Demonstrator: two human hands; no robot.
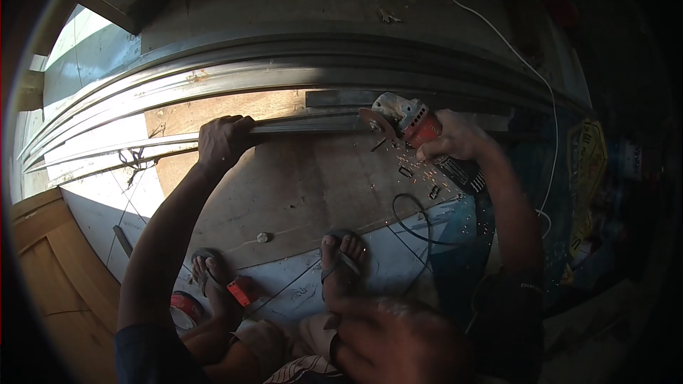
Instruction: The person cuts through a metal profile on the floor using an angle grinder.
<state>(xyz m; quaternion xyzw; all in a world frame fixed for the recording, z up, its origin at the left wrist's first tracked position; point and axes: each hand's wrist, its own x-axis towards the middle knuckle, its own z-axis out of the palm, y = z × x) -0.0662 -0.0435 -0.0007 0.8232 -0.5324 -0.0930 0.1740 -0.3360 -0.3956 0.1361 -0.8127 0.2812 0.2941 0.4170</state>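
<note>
My right hand (461,136) is wrapped round a red and black angle grinder (421,128). The brown disc (377,123) of the grinder meets a long metal bar (309,125), and orange sparks fly down and to the right. Farther left, my left hand (222,144) is closed over the same bar, which runs on toward the left edge of the view. Several short cut metal pieces (405,171) lie on the board below the disc.
Several long metal profiles (249,75) lie behind the bar. A board (284,206) covers part of the tiled floor, near my sandalled feet (343,259). A red box-shaped object (243,290) and a round red tin (185,311) sit close by. A white cable (523,64) trails at right; a wooden panel (64,263) stands left.
</note>
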